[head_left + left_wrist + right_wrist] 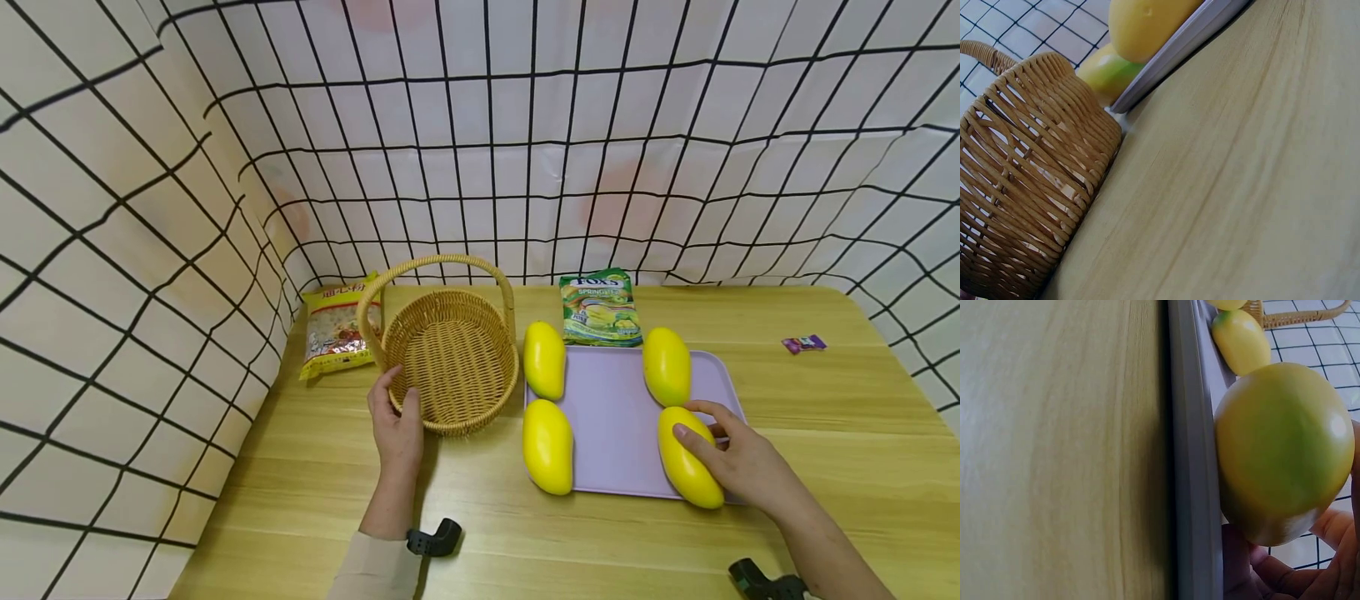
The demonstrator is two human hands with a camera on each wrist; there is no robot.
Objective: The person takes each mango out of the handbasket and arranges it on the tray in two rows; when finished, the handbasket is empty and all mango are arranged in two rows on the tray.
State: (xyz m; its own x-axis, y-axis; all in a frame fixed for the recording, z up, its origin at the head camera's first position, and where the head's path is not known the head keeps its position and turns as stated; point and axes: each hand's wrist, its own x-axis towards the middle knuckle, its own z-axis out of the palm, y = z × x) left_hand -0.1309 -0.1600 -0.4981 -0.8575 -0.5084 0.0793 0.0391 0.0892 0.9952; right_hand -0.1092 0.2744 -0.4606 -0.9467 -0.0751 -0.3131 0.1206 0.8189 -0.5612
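My left hand [399, 425] grips the near-left rim of a round wicker basket [453, 367], thumb on the inner side. The basket has a tall arched handle and nothing in it; its woven side [1029, 175] fills the left of the left wrist view. My right hand [746, 462] holds a yellow mango [686, 458] at the near-right corner of a lilac tray [607, 417], thumb on top and fingers round its far side. In the right wrist view this mango [1285, 456] shows a greenish end.
Other mangoes lie on the tray: one far right [667, 367], one far left [544, 360], one near left [548, 447]. Behind stand a green FOX'S candy bag [600, 308] and a yellow food packet [337, 329]. A small purple wrapped candy [804, 343] lies right. Grid-patterned cloth walls surround the table.
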